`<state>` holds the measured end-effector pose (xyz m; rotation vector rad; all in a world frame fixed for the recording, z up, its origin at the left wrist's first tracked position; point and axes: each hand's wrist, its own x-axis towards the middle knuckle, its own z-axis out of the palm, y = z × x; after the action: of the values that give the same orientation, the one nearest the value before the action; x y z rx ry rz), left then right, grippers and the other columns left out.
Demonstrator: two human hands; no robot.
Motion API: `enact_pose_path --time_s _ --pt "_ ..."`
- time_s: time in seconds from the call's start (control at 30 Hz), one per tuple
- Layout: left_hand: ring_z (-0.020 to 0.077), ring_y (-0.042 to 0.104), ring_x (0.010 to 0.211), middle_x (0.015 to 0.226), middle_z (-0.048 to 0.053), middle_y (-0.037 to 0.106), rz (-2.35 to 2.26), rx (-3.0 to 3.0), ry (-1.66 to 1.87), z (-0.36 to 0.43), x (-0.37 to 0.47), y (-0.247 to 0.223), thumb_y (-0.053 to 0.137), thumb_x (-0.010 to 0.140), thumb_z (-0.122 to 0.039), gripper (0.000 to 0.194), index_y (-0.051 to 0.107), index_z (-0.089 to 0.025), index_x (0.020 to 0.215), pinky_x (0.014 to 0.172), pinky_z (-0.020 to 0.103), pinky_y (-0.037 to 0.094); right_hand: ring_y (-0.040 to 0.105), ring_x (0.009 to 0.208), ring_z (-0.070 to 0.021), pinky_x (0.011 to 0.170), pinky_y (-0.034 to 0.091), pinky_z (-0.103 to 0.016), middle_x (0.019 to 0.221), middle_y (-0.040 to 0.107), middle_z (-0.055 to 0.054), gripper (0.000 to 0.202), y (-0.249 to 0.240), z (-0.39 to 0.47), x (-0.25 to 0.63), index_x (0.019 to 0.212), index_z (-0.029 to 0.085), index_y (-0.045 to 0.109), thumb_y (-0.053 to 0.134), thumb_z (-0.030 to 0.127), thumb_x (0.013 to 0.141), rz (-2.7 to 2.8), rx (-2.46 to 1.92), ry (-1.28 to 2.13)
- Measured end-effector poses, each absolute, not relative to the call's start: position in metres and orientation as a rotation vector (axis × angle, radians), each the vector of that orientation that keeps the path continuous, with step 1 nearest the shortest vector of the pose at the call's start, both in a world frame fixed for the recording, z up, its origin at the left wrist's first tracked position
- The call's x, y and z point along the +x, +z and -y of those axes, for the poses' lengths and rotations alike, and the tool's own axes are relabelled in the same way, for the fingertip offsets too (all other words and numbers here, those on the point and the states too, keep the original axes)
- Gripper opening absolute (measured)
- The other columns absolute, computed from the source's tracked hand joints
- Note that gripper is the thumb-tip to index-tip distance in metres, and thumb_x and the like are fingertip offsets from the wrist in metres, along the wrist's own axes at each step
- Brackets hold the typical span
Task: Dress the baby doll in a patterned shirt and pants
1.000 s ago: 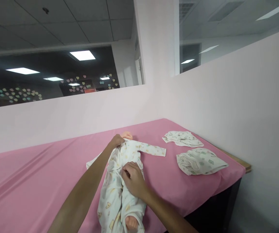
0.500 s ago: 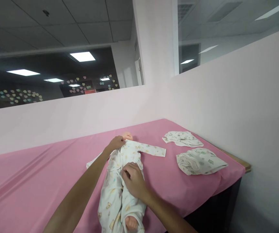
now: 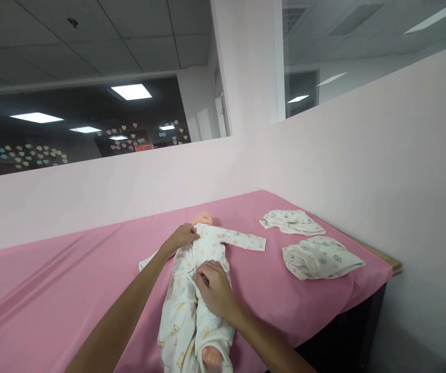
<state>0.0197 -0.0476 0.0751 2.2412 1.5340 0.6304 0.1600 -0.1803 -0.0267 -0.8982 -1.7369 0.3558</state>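
A baby doll (image 3: 202,218) lies on its back, its head toward the wall, and one bare foot shows at the near end. It wears a white printed baby shirt (image 3: 211,239) with the sleeves spread, and matching baby trousers (image 3: 178,321). At the shirt's front edge, just below the neck, my left hand (image 3: 184,236) has its fingers closed on the cloth. My right hand (image 3: 215,289) is curled at the doll's waist, gripping the shirt's lower front; its fingertips are partly hidden. A small snap shows on the chest between the hands.
A pink sheet (image 3: 71,295) covers the table. On its right side lie two folded printed baby garments, a flatter one (image 3: 292,223) behind and a thicker one (image 3: 321,259) nearer. White walls (image 3: 382,171) with windows stand behind and to the right. The table's right edge drops off nearby.
My left hand has slid a little down from the doll's neck to the upper chest, uncovering more of the head and shirt front. My right hand stays at the waist.
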Motion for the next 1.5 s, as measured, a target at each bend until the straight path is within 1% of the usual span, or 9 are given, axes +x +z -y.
enact_pose_path --time_s 0.13,0.23,0.37,0.5,0.73,0.9,1.1,1.33,1.5 --pt "0.008 0.026 0.048 0.051 -0.007 0.026 -1.428 2.102 0.523 0.045 0.013 0.078 0.06 0.07 -0.034 0.035 0.031 -0.021 0.056 0.048 0.024 0.02 0.053 0.076 -0.0145 0.081 0.036 -0.032 0.073 0.059 0.002 0.021 -0.028 0.179 0.16 0.068 0.02 0.049 0.051 0.01 0.086 1.733 -0.894 0.353" --pt "0.008 0.028 0.047 0.052 -0.008 0.027 -1.436 2.025 0.491 0.043 0.007 0.076 0.059 0.074 -0.039 0.038 0.03 -0.022 0.059 0.047 0.024 0.025 0.053 0.076 -0.0145 0.081 0.036 -0.032 0.073 0.059 0.002 0.021 -0.027 0.179 0.16 0.069 0.02 0.05 0.051 0.01 0.087 1.733 -0.885 0.354" --pt "0.011 0.042 0.051 0.055 -0.004 0.036 -1.703 2.218 0.429 0.042 0.01 0.069 0.047 0.084 -0.036 0.03 0.033 -0.021 0.062 0.051 0.023 0.033 0.053 0.076 -0.0146 0.081 0.036 -0.032 0.073 0.06 0.001 0.021 -0.027 0.179 0.16 0.069 0.02 0.051 0.05 0.01 0.087 1.749 -0.88 0.355" --pt "0.0188 0.057 0.068 0.065 0.003 0.054 -1.914 2.33 0.375 0.039 0.021 0.066 0.052 0.08 -0.027 0.023 0.04 -0.019 0.062 0.06 0.027 0.038 0.053 0.076 -0.0142 0.08 0.036 -0.031 0.073 0.06 0.001 0.02 -0.027 0.179 0.16 0.069 0.02 0.051 0.05 0.009 0.086 1.746 -0.884 0.357" --pt "0.0268 0.064 0.082 0.085 0.012 0.067 -2.038 2.401 0.233 0.035 0.033 0.069 0.054 0.075 -0.019 0.006 0.053 -0.016 0.07 0.07 0.034 0.043 0.054 0.076 -0.0145 0.079 0.036 -0.031 0.075 0.061 0.001 0.019 -0.028 0.179 0.16 0.071 0.02 0.053 0.051 0.009 0.086 1.757 -0.883 0.326" --pt "0.0203 0.056 0.069 0.065 0.005 0.057 -1.894 2.429 0.271 0.039 0.033 0.072 0.053 0.069 -0.014 0.013 0.046 -0.017 0.058 0.064 0.029 0.038 0.054 0.075 -0.0145 0.08 0.036 -0.031 0.074 0.061 0.001 0.019 -0.028 0.178 0.16 0.071 0.02 0.053 0.051 0.01 0.086 1.746 -0.88 0.32" --pt "0.0111 0.036 0.056 0.058 -0.003 0.038 -1.493 2.393 0.341 0.054 0.023 0.081 0.05 0.074 -0.029 0.024 0.038 -0.019 0.057 0.053 0.024 0.03 0.054 0.076 -0.015 0.08 0.037 -0.032 0.074 0.061 0.001 0.019 -0.029 0.178 0.161 0.07 0.02 0.051 0.05 0.009 0.086 1.748 -0.876 0.313" --pt "0.0132 0.043 0.065 0.075 -0.002 0.05 -1.509 2.222 0.531 0.092 0.016 0.08 0.056 0.072 -0.038 0.023 0.053 -0.018 0.082 0.056 0.024 0.033 0.054 0.077 -0.0144 0.08 0.036 -0.031 0.074 0.06 0.001 0.02 -0.029 0.179 0.16 0.07 0.02 0.05 0.05 0.008 0.086 1.752 -0.872 0.31" --pt "0.015 0.048 0.066 0.07 -0.001 0.053 -1.588 2.299 0.506 0.11 0.017 0.072 0.052 0.072 -0.032 0.014 0.05 -0.019 0.07 0.056 0.025 0.033 0.054 0.077 -0.0151 0.079 0.037 -0.031 0.075 0.061 0.001 0.019 -0.029 0.178 0.161 0.071 0.02 0.053 0.05 0.009 0.087 1.757 -0.857 0.303"
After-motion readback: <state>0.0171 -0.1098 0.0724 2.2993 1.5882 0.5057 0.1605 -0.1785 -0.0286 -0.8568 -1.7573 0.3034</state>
